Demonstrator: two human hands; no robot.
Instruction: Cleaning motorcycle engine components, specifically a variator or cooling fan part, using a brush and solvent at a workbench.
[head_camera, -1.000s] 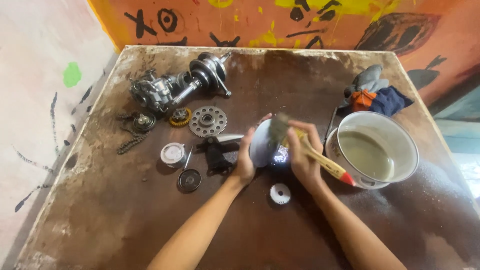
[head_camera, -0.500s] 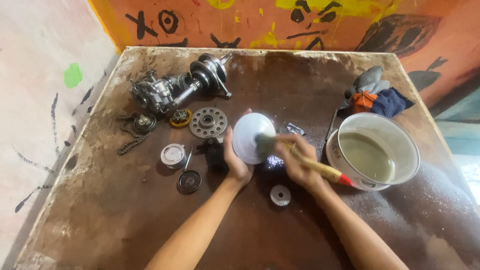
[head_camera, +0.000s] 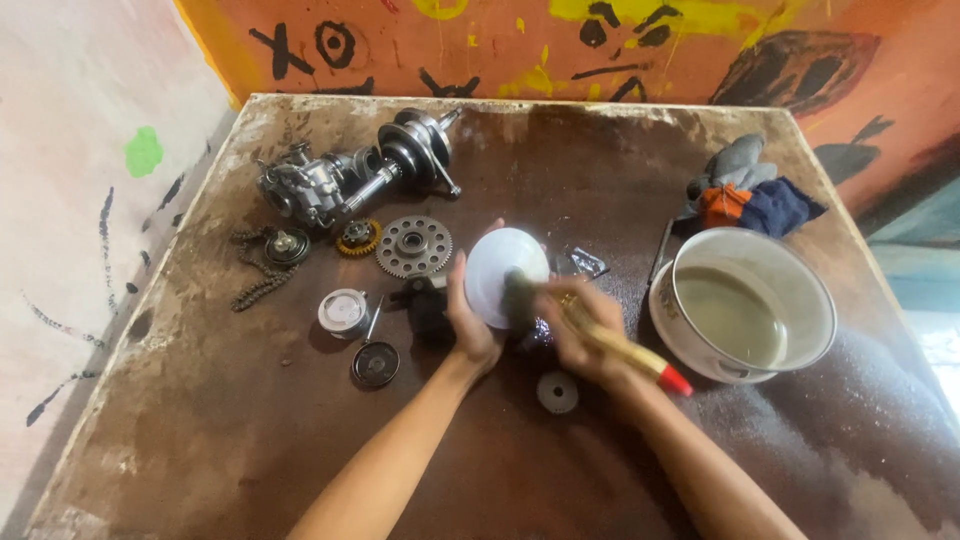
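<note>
Left hand (head_camera: 470, 320): fingers curled around the left edge of a round white disc-shaped part (head_camera: 500, 272), holding it tilted up off the desk (head_camera: 200, 440). Right hand (head_camera: 578, 335): closed in a grip around the wooden handle of a paintbrush (head_camera: 600, 340); the dark bristles lie against the lower right face of the white part, and the red handle tip points away to the right.

Directly left of the left hand, touching or just beside it, sits a dark metal piece (head_camera: 425, 305). Just below the right hand lies a small grey round part (head_camera: 557, 392). Behind the white part, a small crumpled shiny item (head_camera: 585, 263); its kind cannot be told.

Further left: a round silver cap (head_camera: 343, 312) and a dark disc (head_camera: 376, 364). Beyond those, a toothed gear (head_camera: 413, 246), a small brass-coloured gear (head_camera: 357, 238), and a chain with sprocket (head_camera: 270, 262). At the far left, a crankshaft assembly (head_camera: 345, 175).

Right of the right hand, near it, stands a white enamel bowl (head_camera: 800, 285) holding murky liquid. Beyond the bowl lie bunched rags (head_camera: 750, 195).
</note>
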